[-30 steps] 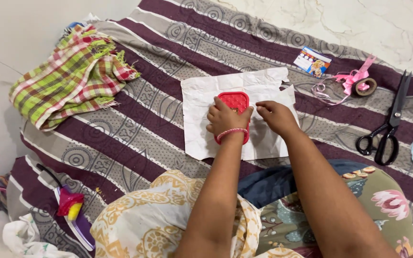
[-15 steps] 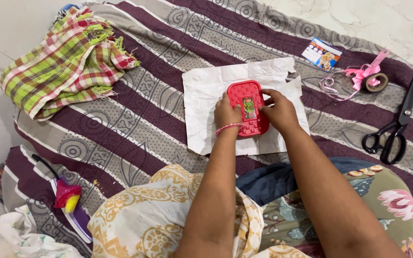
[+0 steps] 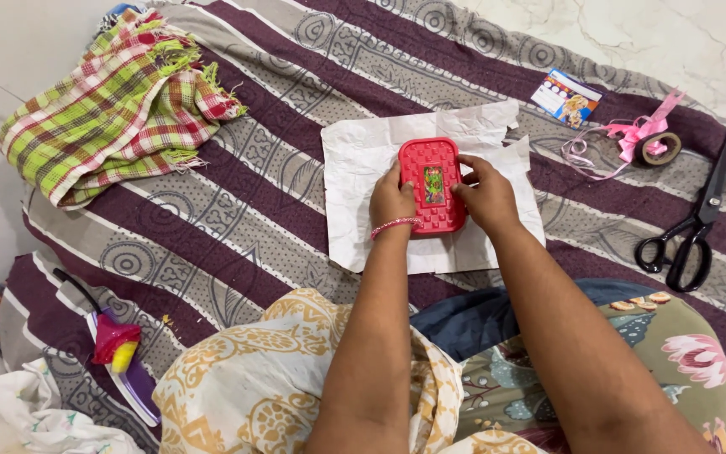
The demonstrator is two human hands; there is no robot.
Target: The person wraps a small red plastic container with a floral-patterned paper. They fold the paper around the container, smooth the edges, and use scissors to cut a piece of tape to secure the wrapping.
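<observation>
Red box | flat on white paper sheet, mid-blanket | my left hand and right hand grip its long sides | I'd keep it square to the sheet's edges, thumbs pressing evenly.

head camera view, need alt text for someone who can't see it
Both hands, left hand and right hand, hold a red plastic case on a crumpled white paper sheet spread over a striped blanket. Black scissors, pink ribbon and a checked cloth lie around it.
</observation>
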